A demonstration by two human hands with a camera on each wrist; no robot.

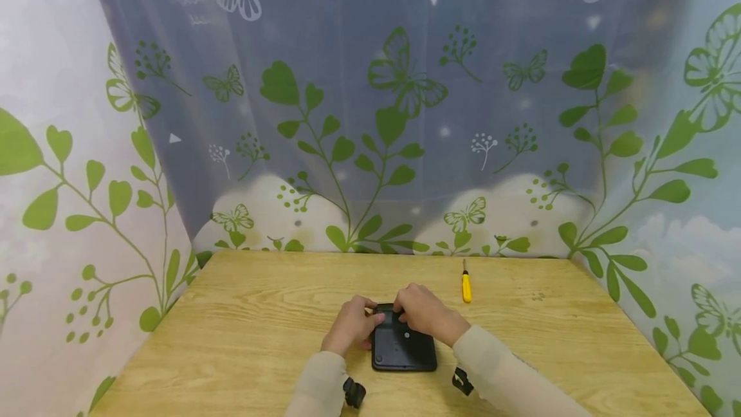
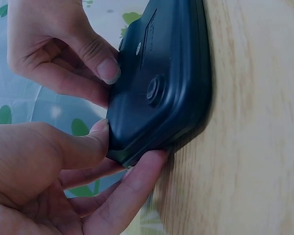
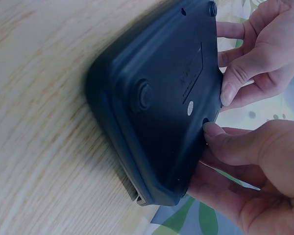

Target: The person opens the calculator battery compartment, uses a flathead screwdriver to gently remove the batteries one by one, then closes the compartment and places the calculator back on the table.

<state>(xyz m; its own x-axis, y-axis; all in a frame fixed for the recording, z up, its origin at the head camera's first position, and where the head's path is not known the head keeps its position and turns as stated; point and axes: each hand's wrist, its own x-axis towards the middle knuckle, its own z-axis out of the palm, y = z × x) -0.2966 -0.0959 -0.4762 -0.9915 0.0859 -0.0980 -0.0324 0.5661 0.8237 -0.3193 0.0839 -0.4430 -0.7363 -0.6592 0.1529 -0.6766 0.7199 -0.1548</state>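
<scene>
A black calculator, its underside turned up, lies on the wooden table. Round rubber feet and a small white sticker show on its back. My left hand grips its left edge near the far end, thumb on the back; in the left wrist view, fingers reach under the rim. At the far end my right hand pinches the edge, its thumb on the back beside a small dark hole. The front face of the calculator is hidden.
A yellow-handled screwdriver lies behind and to the right of the calculator, its tip pointing away. The wood-grained table ends at a patterned curtain at the back, with similar cloth on both sides.
</scene>
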